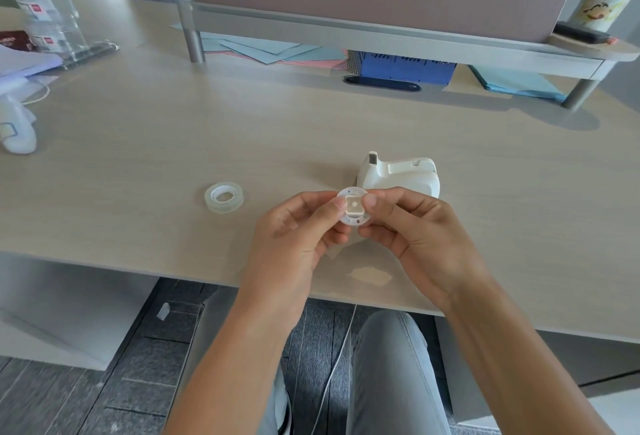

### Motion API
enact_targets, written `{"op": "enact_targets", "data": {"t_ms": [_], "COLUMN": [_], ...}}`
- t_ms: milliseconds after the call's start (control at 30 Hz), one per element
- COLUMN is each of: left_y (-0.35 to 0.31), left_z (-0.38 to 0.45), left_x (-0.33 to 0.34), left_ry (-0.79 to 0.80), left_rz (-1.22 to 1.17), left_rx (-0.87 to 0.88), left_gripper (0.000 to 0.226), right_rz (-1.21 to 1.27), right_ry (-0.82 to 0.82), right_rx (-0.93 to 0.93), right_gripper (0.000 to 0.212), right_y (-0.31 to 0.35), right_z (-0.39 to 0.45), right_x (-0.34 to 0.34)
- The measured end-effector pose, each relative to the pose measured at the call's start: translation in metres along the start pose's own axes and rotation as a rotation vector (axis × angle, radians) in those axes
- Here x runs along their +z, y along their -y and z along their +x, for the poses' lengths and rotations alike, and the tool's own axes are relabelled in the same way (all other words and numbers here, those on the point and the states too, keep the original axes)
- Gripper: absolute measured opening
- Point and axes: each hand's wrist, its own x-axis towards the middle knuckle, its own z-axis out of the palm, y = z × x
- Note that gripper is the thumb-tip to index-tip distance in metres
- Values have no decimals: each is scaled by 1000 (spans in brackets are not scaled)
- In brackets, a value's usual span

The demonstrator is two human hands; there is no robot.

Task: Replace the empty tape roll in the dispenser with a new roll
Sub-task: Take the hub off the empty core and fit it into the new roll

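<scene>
Both hands hold a small white round empty tape core [353, 207] with a square hub, just above the desk's front part. My left hand [298, 237] pinches its left rim with thumb and fingers. My right hand [412, 226] pinches its right rim the same way. Right behind the core, the white tape dispenser [398, 174] stands on the desk, partly hidden by my right fingers. A new roll of clear tape [224, 197] lies flat on the desk to the left of my hands, apart from them.
The light wooden desk [242, 129] has a raised shelf [381, 36] at the back with blue and pink papers and a blue box under it. A clear plastic stand and papers sit at far left. A yellow-topped cup stands at far right.
</scene>
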Motion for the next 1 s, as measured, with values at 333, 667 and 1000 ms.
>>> {"op": "enact_targets", "data": {"t_ms": [333, 667, 1000], "left_y": [3, 5, 3], "left_z": [2, 2, 2], "left_x": [6, 10, 10], "left_ry": [26, 50, 1], "left_rz": [-101, -161, -126], "left_rx": [-61, -83, -70], "left_gripper": [18, 22, 21], "right_rz": [21, 70, -17], "right_ry": [6, 7, -24], "right_rx": [12, 23, -36], "right_gripper": [27, 26, 30], "right_y": [-3, -4, -7], "right_z": [1, 4, 5], "right_x": [-5, -10, -13]}}
